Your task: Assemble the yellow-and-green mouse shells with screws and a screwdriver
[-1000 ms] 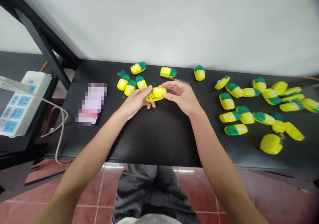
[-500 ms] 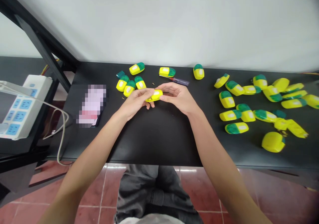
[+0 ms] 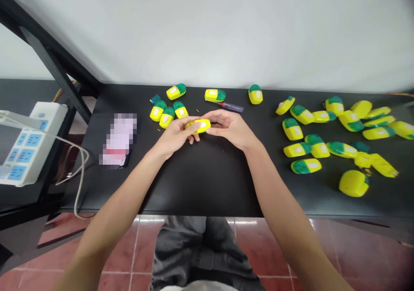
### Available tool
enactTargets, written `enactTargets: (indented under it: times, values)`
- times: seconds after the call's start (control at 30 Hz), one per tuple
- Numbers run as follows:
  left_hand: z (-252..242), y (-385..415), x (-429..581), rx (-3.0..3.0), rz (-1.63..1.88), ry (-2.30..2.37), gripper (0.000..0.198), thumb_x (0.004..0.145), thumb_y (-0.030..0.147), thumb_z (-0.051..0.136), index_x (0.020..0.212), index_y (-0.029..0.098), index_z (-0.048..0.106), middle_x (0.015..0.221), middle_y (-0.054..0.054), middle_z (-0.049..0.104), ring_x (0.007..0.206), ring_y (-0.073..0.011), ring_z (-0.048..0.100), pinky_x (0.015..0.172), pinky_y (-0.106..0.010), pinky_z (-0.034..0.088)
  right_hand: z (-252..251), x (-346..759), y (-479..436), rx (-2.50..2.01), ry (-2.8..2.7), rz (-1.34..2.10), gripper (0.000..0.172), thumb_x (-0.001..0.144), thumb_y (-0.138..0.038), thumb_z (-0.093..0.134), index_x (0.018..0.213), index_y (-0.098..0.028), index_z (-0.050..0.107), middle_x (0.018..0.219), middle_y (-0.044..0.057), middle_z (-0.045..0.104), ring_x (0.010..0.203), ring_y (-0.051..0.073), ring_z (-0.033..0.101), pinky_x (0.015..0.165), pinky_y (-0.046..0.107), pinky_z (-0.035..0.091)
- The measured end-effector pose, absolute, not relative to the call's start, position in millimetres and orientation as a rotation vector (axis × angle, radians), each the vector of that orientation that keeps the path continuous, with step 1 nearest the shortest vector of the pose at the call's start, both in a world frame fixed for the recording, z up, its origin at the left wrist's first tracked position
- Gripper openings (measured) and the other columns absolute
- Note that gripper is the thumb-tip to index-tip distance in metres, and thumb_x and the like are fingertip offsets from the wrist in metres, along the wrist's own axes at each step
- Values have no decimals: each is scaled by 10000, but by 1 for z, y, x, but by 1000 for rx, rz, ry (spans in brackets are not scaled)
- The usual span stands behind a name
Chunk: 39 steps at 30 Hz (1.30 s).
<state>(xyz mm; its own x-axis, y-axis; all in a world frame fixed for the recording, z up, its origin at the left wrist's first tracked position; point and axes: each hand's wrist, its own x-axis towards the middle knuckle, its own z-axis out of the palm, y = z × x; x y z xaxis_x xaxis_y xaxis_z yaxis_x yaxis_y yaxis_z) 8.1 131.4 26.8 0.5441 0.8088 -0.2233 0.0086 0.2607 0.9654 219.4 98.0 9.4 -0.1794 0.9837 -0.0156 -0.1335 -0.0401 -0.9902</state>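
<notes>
My left hand [image 3: 174, 136] is closed around a small yellow plastic casing [image 3: 203, 126], its thumb lying on top. My right hand [image 3: 233, 128] pinches the casing's right end between thumb and fingertips. Just behind the hands lies a screwdriver [image 3: 233, 107] with a clear dark handle, its tip beside a yellow-and-green device [image 3: 211, 95]. Several similar devices [image 3: 167, 118] sit close together behind my left hand. A tiny screw [image 3: 197, 110] rests behind the casing, and another screw [image 3: 158, 130] is left of my left hand. The casing's underside is hidden by my fingers.
Many yellow-and-green devices [image 3: 293, 129] are spread over the right of the black table [image 3: 207, 183]. A phone [image 3: 118, 140] with a blurred screen lies at the left. Beyond it are a white power strip [image 3: 35, 140] and a loose cable [image 3: 82, 166]. A pale wall stands behind.
The left thumb has moved right along the casing's top, and the upper part now looks flatter against the lower. Both hands stay in nearly the same place.
</notes>
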Motion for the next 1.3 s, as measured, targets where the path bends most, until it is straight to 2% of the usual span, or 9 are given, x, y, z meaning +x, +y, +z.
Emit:
enactTargets:
  times: [0.3, 0.5, 0.63, 0.87, 1.03, 1.17, 1.23, 1.3]
  values:
    - [22, 130, 7, 1446, 705, 849, 575, 884, 588, 810, 1239, 138, 760, 724, -16, 691, 609, -119, 616, 566, -241, 510, 8, 220, 100, -1101, -1219, 1383, 433, 750, -470, 940, 1077, -226, 797, 1171, 64, 793, 1120, 243, 737, 1102, 468, 554]
    - [9, 128, 8, 1685, 843, 886, 496, 964, 518, 735, 1285, 141, 727, 1100, -102, 787, 746, -137, 705, 700, -268, 579, 3, 218, 101, -1159, -1195, 1362, 494, 723, -499, 943, 1103, -224, 787, 1145, 71, 803, 1095, 258, 753, 1080, 500, 573]
    - [5, 126, 8, 1729, 917, 941, 368, 972, 402, 725, 1258, 171, 749, 1140, -88, 804, 786, -143, 716, 742, -270, 583, 0, 212, 103, -1129, -1220, 1246, 452, 738, -522, 918, 1061, -231, 792, 1099, 59, 783, 1068, 254, 751, 1058, 486, 585]
    - [8, 123, 9, 1627, 1019, 966, 294, 881, 273, 762, 1156, 173, 788, 1167, -80, 810, 865, -163, 737, 768, -275, 602, 4, 201, 102, -1078, -1240, 1085, 395, 768, -363, 862, 1107, -274, 680, 948, 1, 728, 998, 210, 721, 938, 403, 612]
    - [7, 125, 8, 1674, 1002, 938, 281, 912, 292, 746, 1163, 167, 772, 1159, -89, 808, 924, -189, 756, 794, -291, 618, 5, 200, 100, -1092, -1279, 1053, 365, 781, -344, 828, 1087, -283, 640, 925, -6, 697, 976, 204, 710, 906, 392, 609]
    - [6, 125, 5, 1957, 944, 924, 340, 1006, 354, 687, 1292, 173, 721, 1260, -118, 776, 1105, -226, 749, 955, -355, 614, 3, 205, 100, -1151, -1251, 1058, 397, 754, -359, 850, 1076, -280, 630, 897, -11, 678, 913, 198, 695, 880, 394, 609]
    - [4, 124, 4, 2173, 951, 904, 400, 1019, 378, 691, 1371, 190, 682, 1335, -131, 741, 1236, -257, 709, 1074, -422, 579, 4, 207, 100, -1184, -1232, 1071, 419, 745, -370, 864, 1075, -275, 624, 898, -8, 677, 901, 198, 690, 872, 395, 610]
    - [0, 124, 3, 2362, 948, 901, 456, 1010, 394, 711, 1422, 210, 652, 1376, -142, 715, 1305, -285, 675, 1120, -477, 553, 5, 206, 98, -1205, -1222, 1097, 440, 741, -383, 874, 1081, -269, 618, 901, -5, 676, 889, 196, 687, 865, 397, 609]
